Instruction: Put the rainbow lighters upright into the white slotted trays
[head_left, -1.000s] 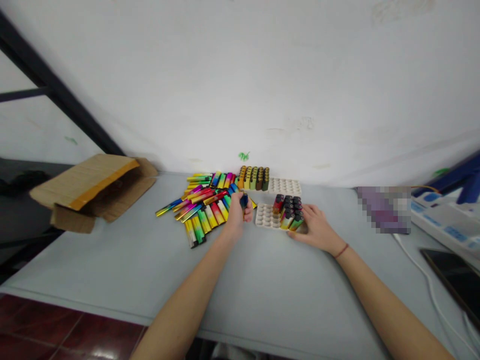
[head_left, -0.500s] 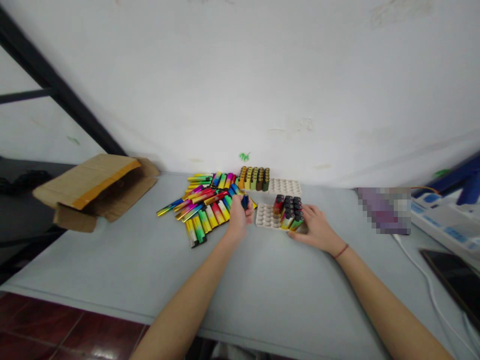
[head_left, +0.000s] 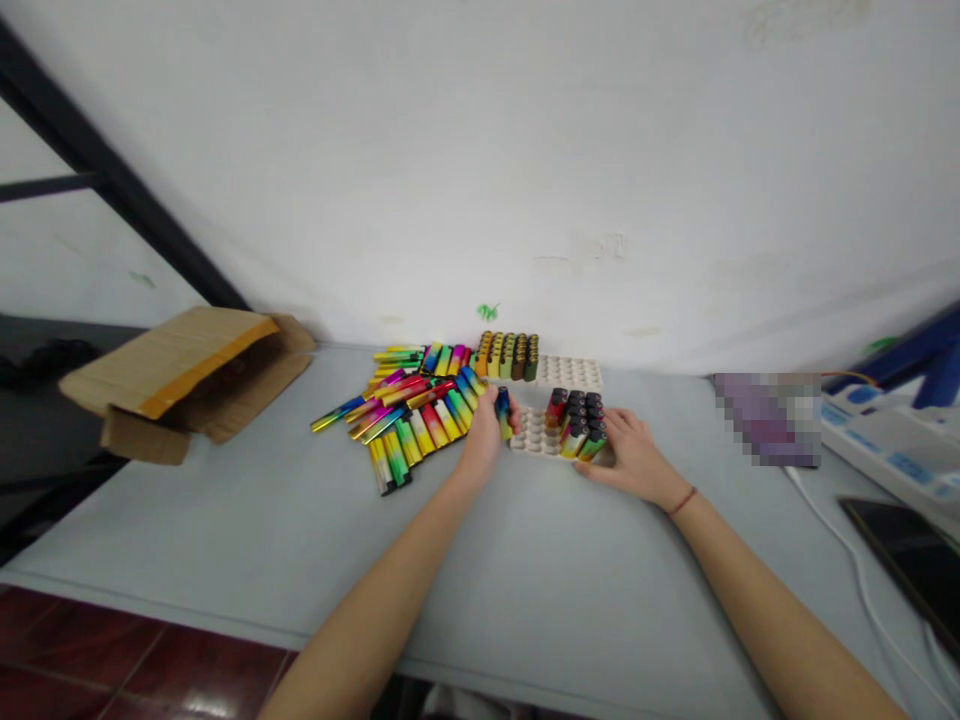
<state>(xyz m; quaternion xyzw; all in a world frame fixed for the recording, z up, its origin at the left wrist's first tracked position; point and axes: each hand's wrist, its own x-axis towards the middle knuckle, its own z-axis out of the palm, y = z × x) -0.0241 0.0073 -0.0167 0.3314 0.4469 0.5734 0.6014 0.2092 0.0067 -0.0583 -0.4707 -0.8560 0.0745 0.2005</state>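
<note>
Closed around a blue and yellow lighter (head_left: 503, 408), my left hand (head_left: 484, 430) is just left of the near white tray (head_left: 534, 432). The lighter is upright, its lower end partly hidden by my fingers. Several lighters with black tops (head_left: 583, 420) stand in the right part of that tray, while holes show at its left. My right hand (head_left: 630, 450) grips the tray's right end, thumb at the front corner and fingers along the side. Left of my left hand lies a spread of shiny multicoloured lighters (head_left: 420, 400).
Behind, a second white tray (head_left: 574, 373) carries rows of yellow, green and brown lighters (head_left: 508, 356) against the wall. An open cardboard box (head_left: 187, 370) lies at left. At right are a power strip (head_left: 892, 440), a dark phone (head_left: 907, 550) and a white cable (head_left: 847, 545).
My left hand has moved right, from the pile to the near tray's left edge, bringing the blue lighter upright. My right hand has stayed at the tray.
</note>
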